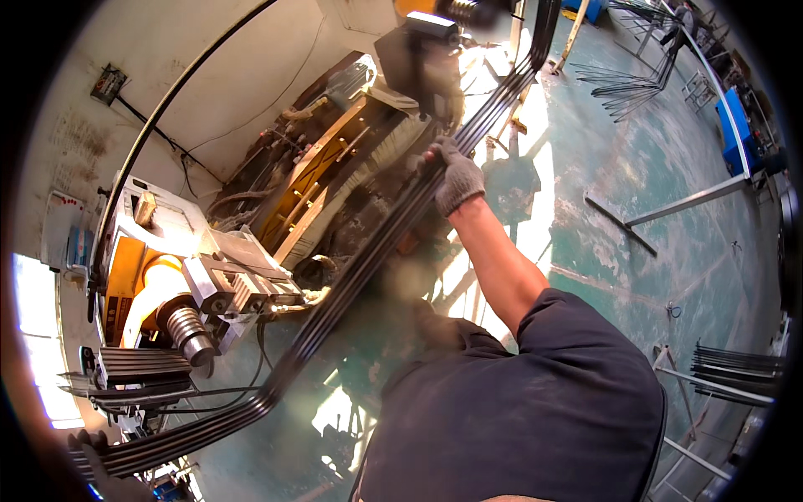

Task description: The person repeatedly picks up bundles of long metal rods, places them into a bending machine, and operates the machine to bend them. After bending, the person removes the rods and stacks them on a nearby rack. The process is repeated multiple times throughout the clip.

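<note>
A bundle of long dark metal rods (pixel 335 303) runs slantwise from the lower left to the top, bent near both ends. In a grey knitted glove, my right hand (pixel 460 174) is closed round the bundle at its upper middle. My left sleeve (pixel 456 335) is blurred below the rods. A greyish patch beside the right hand seems to be my left hand (pixel 416 164); its fingers are hidden by the rods and blur. At the lower left, a dark-gloved hand (pixel 104 468), apparently another person's, is at the rods' far end.
An orange and grey machine (pixel 242 272) with a ribbed cylinder stands left of the rods. Behind them is a yellow-framed machine bed (pixel 314 188). Metal frame bars (pixel 690 201) stand on the green floor at right, with rod stacks (pixel 736 374) beyond. A black hose (pixel 159 109) arches at upper left.
</note>
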`<state>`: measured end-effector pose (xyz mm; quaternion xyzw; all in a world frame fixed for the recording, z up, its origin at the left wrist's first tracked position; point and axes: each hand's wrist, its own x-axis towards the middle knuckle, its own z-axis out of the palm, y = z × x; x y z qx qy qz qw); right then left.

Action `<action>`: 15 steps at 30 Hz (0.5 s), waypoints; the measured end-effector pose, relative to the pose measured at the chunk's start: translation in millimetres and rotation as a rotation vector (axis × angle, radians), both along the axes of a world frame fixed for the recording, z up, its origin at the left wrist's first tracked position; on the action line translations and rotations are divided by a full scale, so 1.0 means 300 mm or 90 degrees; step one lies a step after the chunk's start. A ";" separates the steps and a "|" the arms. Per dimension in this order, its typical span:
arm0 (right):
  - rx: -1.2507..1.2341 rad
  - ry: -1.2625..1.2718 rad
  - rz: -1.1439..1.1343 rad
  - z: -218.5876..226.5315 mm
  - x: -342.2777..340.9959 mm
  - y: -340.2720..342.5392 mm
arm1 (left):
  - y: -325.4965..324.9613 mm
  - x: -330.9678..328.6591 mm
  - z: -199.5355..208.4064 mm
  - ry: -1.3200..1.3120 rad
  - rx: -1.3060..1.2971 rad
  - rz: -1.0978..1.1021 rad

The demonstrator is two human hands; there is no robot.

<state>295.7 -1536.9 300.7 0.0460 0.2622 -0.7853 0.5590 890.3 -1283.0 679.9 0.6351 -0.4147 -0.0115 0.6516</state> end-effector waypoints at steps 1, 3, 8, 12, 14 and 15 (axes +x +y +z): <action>-0.014 -0.006 -0.012 -0.027 -0.059 0.090 | 0.036 -0.072 -0.049 -0.001 0.008 0.014; 0.044 -0.002 -0.045 -0.084 -0.192 0.263 | 0.084 -0.200 -0.169 0.028 0.010 0.026; 0.063 0.087 -0.143 -0.101 -0.577 0.745 | 0.087 -0.476 -0.522 0.163 0.031 -0.129; 0.153 0.195 -0.274 0.046 -0.900 1.087 | 0.090 -0.809 -0.762 0.265 0.094 -0.263; 0.156 0.225 -0.325 0.091 -1.086 1.237 | 0.105 -0.992 -0.841 0.296 0.123 -0.324; 0.155 0.230 -0.349 0.108 -1.179 1.313 | 0.114 -1.092 -0.879 0.310 0.142 -0.351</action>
